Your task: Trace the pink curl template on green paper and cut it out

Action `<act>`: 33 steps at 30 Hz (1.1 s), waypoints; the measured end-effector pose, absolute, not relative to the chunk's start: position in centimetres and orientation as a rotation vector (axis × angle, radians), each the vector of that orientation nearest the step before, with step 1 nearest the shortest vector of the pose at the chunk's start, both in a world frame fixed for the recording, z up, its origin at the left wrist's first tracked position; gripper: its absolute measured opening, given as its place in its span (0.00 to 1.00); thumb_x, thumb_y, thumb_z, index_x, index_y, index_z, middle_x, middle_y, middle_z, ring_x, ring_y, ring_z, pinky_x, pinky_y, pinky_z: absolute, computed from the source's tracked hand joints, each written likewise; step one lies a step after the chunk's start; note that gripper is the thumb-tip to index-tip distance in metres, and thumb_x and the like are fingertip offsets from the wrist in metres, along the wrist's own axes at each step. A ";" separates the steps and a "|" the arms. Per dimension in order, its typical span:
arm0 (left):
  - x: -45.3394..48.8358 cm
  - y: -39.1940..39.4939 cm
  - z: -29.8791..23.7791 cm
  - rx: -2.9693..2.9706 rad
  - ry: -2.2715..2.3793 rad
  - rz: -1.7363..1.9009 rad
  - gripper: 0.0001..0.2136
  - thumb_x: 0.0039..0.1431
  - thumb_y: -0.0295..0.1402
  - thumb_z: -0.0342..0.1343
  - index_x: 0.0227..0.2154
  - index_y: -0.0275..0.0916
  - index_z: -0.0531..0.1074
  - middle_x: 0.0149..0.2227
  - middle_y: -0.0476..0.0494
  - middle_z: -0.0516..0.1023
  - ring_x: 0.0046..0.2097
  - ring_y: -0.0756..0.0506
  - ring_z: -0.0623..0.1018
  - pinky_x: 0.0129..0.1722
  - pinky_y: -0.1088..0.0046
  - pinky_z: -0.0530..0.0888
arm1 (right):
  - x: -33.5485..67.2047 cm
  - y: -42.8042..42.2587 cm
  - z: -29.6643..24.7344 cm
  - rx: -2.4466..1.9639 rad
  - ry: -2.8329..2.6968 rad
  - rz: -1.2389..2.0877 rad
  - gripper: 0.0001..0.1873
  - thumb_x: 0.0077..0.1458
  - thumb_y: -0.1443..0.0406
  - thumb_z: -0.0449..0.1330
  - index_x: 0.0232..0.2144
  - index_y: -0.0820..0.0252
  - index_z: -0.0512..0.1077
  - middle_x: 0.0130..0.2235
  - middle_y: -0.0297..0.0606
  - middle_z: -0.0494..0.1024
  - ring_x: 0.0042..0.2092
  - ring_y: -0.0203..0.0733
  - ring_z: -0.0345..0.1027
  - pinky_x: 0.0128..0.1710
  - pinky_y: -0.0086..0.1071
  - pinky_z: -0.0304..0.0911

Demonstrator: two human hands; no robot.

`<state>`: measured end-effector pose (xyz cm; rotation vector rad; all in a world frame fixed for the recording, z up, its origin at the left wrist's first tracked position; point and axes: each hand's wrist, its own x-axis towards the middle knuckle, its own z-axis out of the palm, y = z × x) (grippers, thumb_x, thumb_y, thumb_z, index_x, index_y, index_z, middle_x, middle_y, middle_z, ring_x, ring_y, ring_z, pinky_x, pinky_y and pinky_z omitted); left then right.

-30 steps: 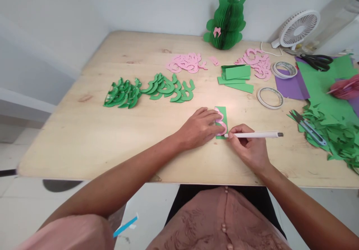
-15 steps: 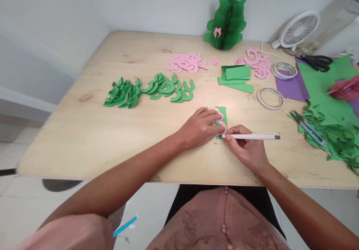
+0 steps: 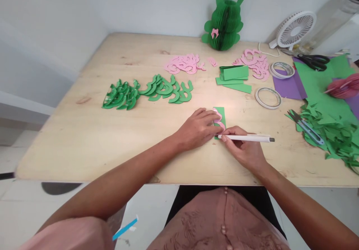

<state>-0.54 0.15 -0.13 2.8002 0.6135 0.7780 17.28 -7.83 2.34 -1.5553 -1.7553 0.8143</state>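
Right hand [image 3: 244,145] pinching white pen [image 3: 252,138], tip at lower end of green paper strip [image 3: 222,111]. Left hand [image 3: 198,127]: fingers slightly spread, pressing pink wavy cutout [image 3: 222,126] onto strip, near table [image 3: 84,141] front. Beyond: green curved cutouts [image 3: 164,88], pink cutout pile [image 3: 183,63], green honeycomb-paper rabbit [image 3: 224,27].

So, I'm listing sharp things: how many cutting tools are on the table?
2: black-handled scissors at upper right, and blue snips below them, at the edge of the green scraps. More could be hidden under the scraps.
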 end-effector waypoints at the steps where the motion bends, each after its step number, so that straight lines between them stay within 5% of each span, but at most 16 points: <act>1: -0.5 0.2 -0.1 2.799 0.612 0.778 0.11 0.62 0.31 0.47 0.37 0.43 0.75 0.47 0.40 0.74 0.53 0.42 0.70 0.51 0.61 0.65 | 17.3 -7.8 2.3 -1.548 -1.738 0.812 0.04 0.55 0.65 0.57 0.30 0.59 0.71 0.28 0.35 0.75 0.25 0.34 0.63 0.24 0.28 0.58; 21: -0.6 0.1 -0.2 2.786 0.621 0.733 0.11 0.62 0.31 0.47 0.41 0.45 0.74 0.49 0.41 0.74 0.54 0.43 0.69 0.53 0.60 0.63 | 17.4 -7.8 2.7 -1.574 -1.484 0.744 0.04 0.53 0.67 0.57 0.26 0.58 0.69 0.24 0.33 0.72 0.25 0.35 0.64 0.22 0.27 0.58; 33: -0.5 -0.2 -0.4 2.646 0.683 0.779 0.19 0.60 0.29 0.48 0.54 0.36 0.61 0.51 0.36 0.72 0.56 0.41 0.69 0.55 0.57 0.64 | 17.7 -7.8 2.2 -1.568 -1.684 0.640 0.10 0.58 0.62 0.53 0.40 0.58 0.71 0.35 0.37 0.79 0.31 0.38 0.71 0.30 0.30 0.64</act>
